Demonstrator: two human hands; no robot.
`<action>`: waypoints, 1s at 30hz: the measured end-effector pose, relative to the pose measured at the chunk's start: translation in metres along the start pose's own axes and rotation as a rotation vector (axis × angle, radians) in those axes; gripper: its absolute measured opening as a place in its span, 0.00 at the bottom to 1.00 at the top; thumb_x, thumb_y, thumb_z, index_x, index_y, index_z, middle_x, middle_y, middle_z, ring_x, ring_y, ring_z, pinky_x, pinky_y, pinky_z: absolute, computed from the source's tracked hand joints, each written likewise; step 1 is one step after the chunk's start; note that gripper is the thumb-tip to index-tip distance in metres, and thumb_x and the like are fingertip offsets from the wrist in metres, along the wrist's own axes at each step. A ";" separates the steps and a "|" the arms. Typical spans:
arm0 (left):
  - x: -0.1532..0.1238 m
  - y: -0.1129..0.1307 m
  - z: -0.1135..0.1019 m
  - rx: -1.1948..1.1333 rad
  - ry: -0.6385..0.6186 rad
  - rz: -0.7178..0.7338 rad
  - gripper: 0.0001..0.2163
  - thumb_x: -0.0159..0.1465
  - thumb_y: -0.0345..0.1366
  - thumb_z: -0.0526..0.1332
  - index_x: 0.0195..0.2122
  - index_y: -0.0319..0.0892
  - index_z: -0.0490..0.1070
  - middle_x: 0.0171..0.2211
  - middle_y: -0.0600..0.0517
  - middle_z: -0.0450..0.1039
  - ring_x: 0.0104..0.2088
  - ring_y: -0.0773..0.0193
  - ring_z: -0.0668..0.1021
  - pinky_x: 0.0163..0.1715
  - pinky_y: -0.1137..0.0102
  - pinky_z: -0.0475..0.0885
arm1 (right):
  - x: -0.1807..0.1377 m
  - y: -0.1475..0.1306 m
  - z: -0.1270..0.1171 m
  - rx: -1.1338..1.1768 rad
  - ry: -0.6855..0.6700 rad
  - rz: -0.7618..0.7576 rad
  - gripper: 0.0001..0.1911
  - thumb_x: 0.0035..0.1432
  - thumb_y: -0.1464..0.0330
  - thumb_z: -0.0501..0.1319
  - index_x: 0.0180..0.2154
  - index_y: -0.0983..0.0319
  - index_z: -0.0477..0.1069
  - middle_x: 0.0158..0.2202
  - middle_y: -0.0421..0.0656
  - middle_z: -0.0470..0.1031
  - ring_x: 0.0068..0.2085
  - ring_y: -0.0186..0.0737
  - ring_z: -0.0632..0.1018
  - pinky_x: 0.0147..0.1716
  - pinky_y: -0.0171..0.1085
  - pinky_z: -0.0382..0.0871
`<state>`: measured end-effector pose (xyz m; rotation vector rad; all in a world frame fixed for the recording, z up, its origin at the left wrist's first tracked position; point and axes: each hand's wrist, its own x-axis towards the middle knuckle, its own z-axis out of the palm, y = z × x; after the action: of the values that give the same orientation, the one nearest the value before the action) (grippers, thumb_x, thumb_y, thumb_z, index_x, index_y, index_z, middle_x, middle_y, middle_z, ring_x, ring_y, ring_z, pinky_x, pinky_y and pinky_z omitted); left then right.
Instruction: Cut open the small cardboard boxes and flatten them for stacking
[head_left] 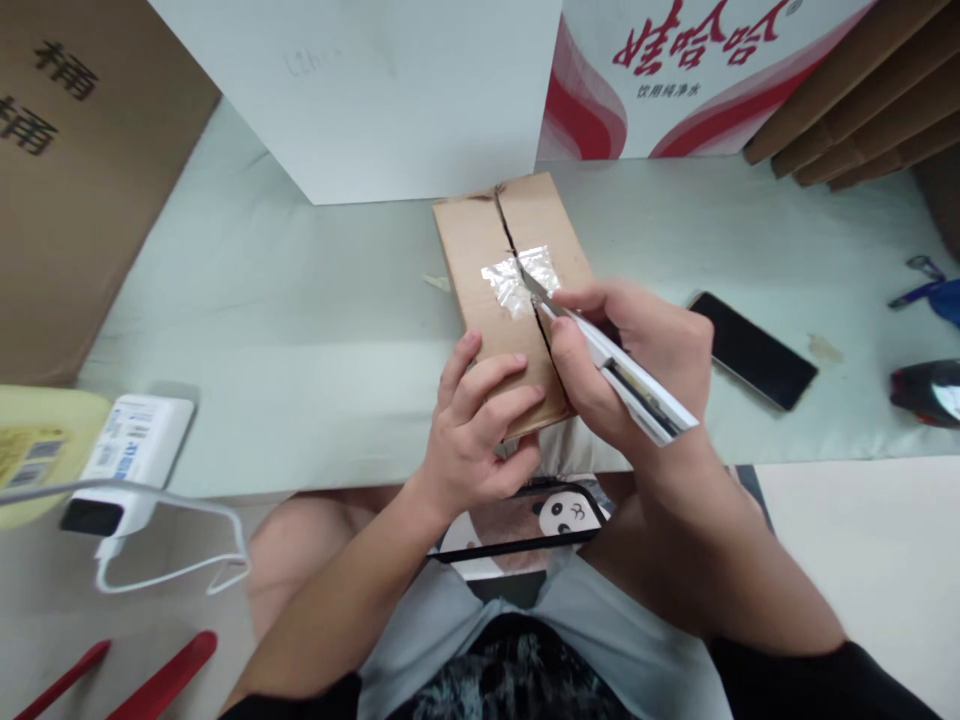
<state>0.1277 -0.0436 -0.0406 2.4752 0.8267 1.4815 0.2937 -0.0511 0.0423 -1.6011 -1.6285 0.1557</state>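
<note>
A small brown cardboard box [487, 270] lies on the pale table [300, 330], its top seam covered by a patch of clear tape [510, 285]. My left hand [476, 430] grips the box's near end, fingers curled over its top. My right hand [637, 360] is closed round a white utility knife [637, 385]. The knife's blade tip rests in the seam at the tape.
A black phone [754, 350] lies to the right of the box. A white power bank [139, 450] with a cable sits at the left edge. Large cardboard boxes [82, 170] stand at the left and back. A dark object [926, 392] is at the far right.
</note>
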 end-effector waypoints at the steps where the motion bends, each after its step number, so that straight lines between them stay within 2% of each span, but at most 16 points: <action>1: 0.000 0.000 0.000 0.000 0.001 0.001 0.20 0.61 0.37 0.59 0.56 0.53 0.67 0.54 0.50 0.74 0.54 0.56 0.79 0.68 0.46 0.70 | -0.001 0.000 0.000 0.011 0.014 -0.003 0.09 0.62 0.66 0.59 0.38 0.58 0.78 0.29 0.42 0.80 0.30 0.39 0.79 0.34 0.38 0.74; 7: 0.001 0.000 0.001 -0.007 0.007 -0.001 0.21 0.60 0.36 0.60 0.55 0.52 0.67 0.54 0.50 0.74 0.54 0.56 0.79 0.68 0.46 0.68 | -0.002 0.000 -0.001 -0.002 0.018 -0.025 0.09 0.62 0.66 0.58 0.38 0.58 0.78 0.29 0.41 0.80 0.29 0.37 0.78 0.32 0.37 0.72; 11: 0.002 0.001 0.000 -0.040 0.002 0.005 0.21 0.58 0.34 0.61 0.55 0.47 0.68 0.53 0.47 0.74 0.56 0.55 0.78 0.71 0.49 0.65 | 0.001 -0.001 -0.001 -0.057 -0.037 -0.027 0.11 0.62 0.65 0.59 0.39 0.59 0.80 0.30 0.42 0.82 0.28 0.37 0.77 0.31 0.38 0.69; 17: 0.002 0.000 0.001 -0.033 -0.002 0.009 0.22 0.59 0.35 0.61 0.56 0.48 0.68 0.53 0.47 0.74 0.55 0.55 0.78 0.71 0.49 0.65 | 0.005 -0.001 0.000 -0.140 -0.138 -0.010 0.13 0.64 0.61 0.60 0.43 0.57 0.81 0.31 0.43 0.82 0.29 0.40 0.77 0.30 0.39 0.65; 23: 0.002 0.000 0.001 -0.034 0.006 0.017 0.22 0.59 0.35 0.61 0.55 0.48 0.68 0.53 0.48 0.74 0.55 0.57 0.78 0.71 0.50 0.65 | 0.001 0.000 0.000 -0.065 -0.079 -0.009 0.12 0.64 0.62 0.60 0.44 0.58 0.80 0.34 0.43 0.83 0.31 0.38 0.79 0.33 0.37 0.70; 30: 0.002 0.000 0.002 -0.017 0.030 0.010 0.20 0.59 0.36 0.60 0.54 0.49 0.68 0.52 0.47 0.75 0.53 0.54 0.79 0.68 0.45 0.69 | -0.002 -0.003 -0.001 -0.022 0.007 -0.043 0.09 0.60 0.66 0.60 0.37 0.59 0.80 0.28 0.40 0.81 0.27 0.36 0.77 0.29 0.35 0.69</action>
<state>0.1300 -0.0422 -0.0406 2.4544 0.8038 1.5257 0.2920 -0.0536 0.0442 -1.5796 -1.6635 0.1100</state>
